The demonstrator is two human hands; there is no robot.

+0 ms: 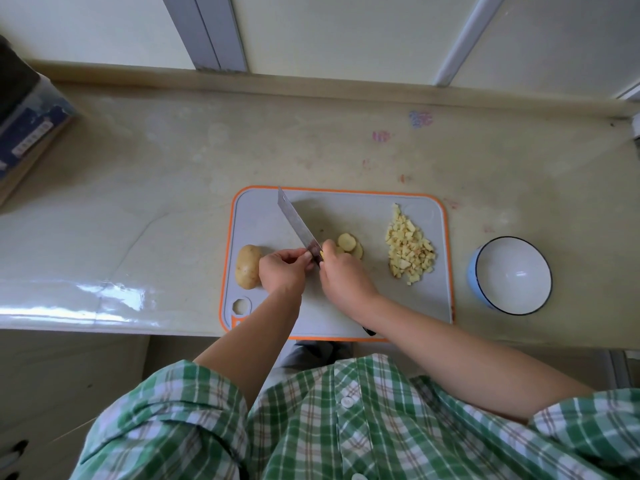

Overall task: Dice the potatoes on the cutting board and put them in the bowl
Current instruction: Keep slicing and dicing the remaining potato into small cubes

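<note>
Dead centre on the pale stone counter (311, 140) sits the grey plastic cutting board with the orange rim (263, 220), and both hands are over it. The right hand (346, 277) is wrapped round the handle of the steel-bladed kitchen knife (296, 223), blade running up toward 11 o'clock, tip near the board's far edge. The left hand (282, 271) has its fingers curled, fingertips right up against the heel of the blade; whether they pinch anything, I cannot tell. At 9 o'clock on the board, just beside that left hand, lies one whole brown-skinned potato (247, 271), uncut. Just past the right knuckles, toward 1 o'clock, a few pale round potato slices (347, 242) overlap each other. Over at 3 o'clock on the board, a loose heap of small pale diced potato (410, 251). Off the board, further out at 3 o'clock, stands the round bowl (498, 268), white inside, blue outside, dark rim, apart from the heap.
</note>
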